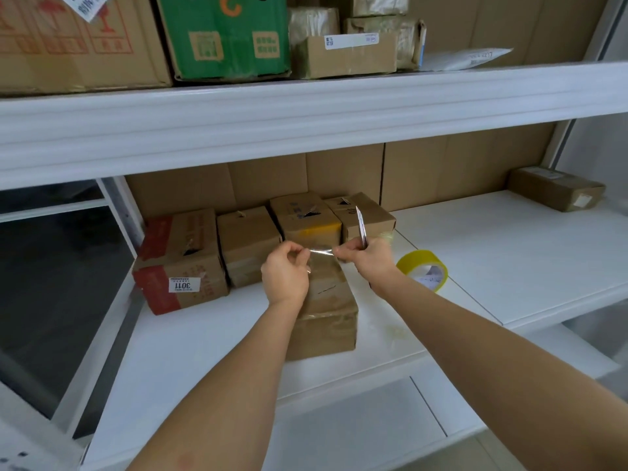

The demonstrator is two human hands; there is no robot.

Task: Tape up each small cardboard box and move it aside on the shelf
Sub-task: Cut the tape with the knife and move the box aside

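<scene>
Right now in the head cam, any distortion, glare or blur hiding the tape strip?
Head view: wide-angle bowing curves the shelf beam; lighting is even, shadows soft. The clear tape strip stretched between left hand and right hand shows only as faint glare over the small box. The blade in the right hand is slightly blurred; the yellow tape roll is sharp.

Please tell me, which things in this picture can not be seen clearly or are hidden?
- Head view: the front box top is partly hidden by the left hand.
- The tool in the right hand is thin and blurred; its type is unclear.
- The small print above 3011 on the label is too small.
- The top-shelf boxes are cut off by the upper edge.
</scene>
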